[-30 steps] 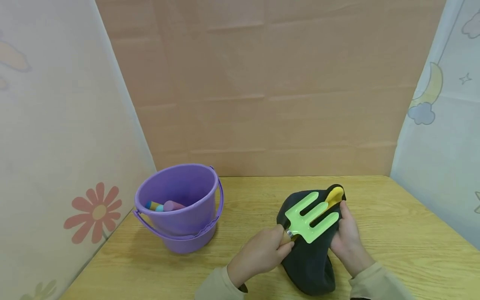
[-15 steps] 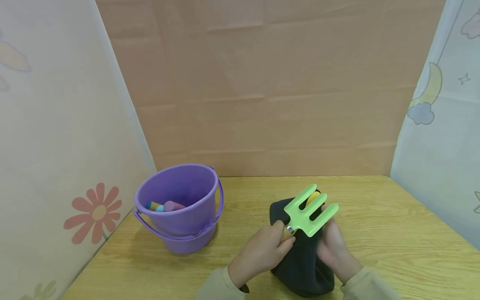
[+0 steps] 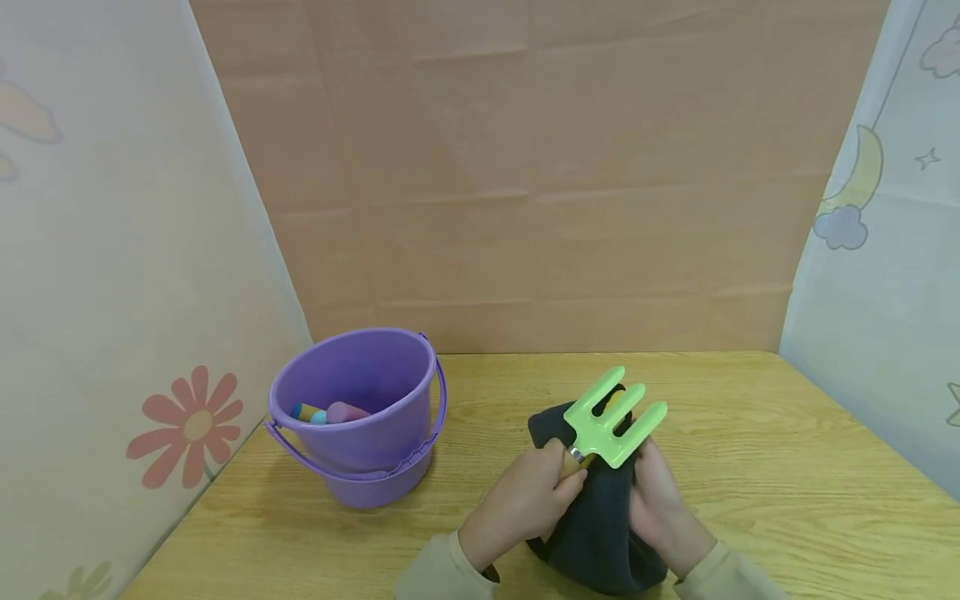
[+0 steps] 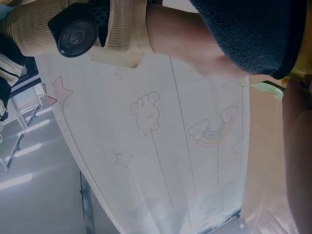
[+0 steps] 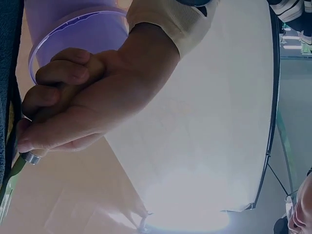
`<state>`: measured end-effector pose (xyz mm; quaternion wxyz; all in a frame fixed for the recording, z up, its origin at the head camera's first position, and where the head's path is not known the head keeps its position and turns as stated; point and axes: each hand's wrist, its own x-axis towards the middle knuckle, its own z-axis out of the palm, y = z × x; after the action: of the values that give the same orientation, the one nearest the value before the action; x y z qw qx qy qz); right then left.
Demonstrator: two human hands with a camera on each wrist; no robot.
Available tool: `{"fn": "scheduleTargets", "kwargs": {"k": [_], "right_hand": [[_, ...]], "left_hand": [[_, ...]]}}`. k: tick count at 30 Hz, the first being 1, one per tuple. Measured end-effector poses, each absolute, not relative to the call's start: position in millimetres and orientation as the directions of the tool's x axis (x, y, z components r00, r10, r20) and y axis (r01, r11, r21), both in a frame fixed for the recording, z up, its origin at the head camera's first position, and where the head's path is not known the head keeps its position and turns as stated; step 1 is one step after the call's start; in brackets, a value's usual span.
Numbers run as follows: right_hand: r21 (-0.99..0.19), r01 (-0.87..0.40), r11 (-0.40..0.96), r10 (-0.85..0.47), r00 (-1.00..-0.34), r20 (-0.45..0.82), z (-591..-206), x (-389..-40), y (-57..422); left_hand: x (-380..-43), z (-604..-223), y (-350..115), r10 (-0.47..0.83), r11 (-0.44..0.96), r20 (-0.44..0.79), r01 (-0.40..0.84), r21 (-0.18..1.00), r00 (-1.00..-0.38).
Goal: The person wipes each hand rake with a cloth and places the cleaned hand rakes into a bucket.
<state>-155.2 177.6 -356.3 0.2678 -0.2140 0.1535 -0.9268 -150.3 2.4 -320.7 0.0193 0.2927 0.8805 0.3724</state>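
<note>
My left hand (image 3: 525,492) grips the wooden handle of a hand fork. The light green head of the hand fork (image 3: 607,429), with three tines, points up and to the right. Below and behind it is a dark fleece piece (image 3: 592,533) with some yellow inside its upper edge. My right hand (image 3: 663,508) holds this piece from the right side, most of its fingers hidden by the fleece. In the right wrist view, the fingers of my left hand (image 5: 78,97) are curled round the handle. The fleece (image 4: 258,34) covers the right hand's fingers in the left wrist view.
A purple bucket (image 3: 360,450) with a purple handle stands on the wooden table (image 3: 765,450) at the left. Inside it lie a pink piece (image 3: 347,412) and smaller blue and yellow pieces. A brown paper sheet (image 3: 525,208) hangs behind, with printed cloth walls at both sides.
My right hand and the fleece piece have moved left, in behind the fork. The fork head has shifted slightly left and up, and less yellow shows. The bucket stays put.
</note>
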Motion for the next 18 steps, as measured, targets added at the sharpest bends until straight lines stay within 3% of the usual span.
{"fn": "scheduleTargets", "kwargs": {"k": [6,13,18], "right_hand": [[-0.384,0.379,-0.842,-0.491,-0.833,0.256,-354.1,-153.0,176.0],[-0.428,0.291,-0.856,-0.431,-0.858,0.279,-352.3,-153.9,180.3],[-0.451,0.229,-0.862,-0.351,-0.913,0.207,-354.7,-154.7,182.2]], "left_hand": [[-155.2,-322.3,4.4,0.542,0.566,0.187,0.521,0.639,-0.819],[-157.8,-324.2,5.7,0.559,0.628,0.124,0.516,0.582,-0.820],[-158.3,-326.2,6.4,0.572,0.637,0.119,0.531,0.558,-0.811]]}}
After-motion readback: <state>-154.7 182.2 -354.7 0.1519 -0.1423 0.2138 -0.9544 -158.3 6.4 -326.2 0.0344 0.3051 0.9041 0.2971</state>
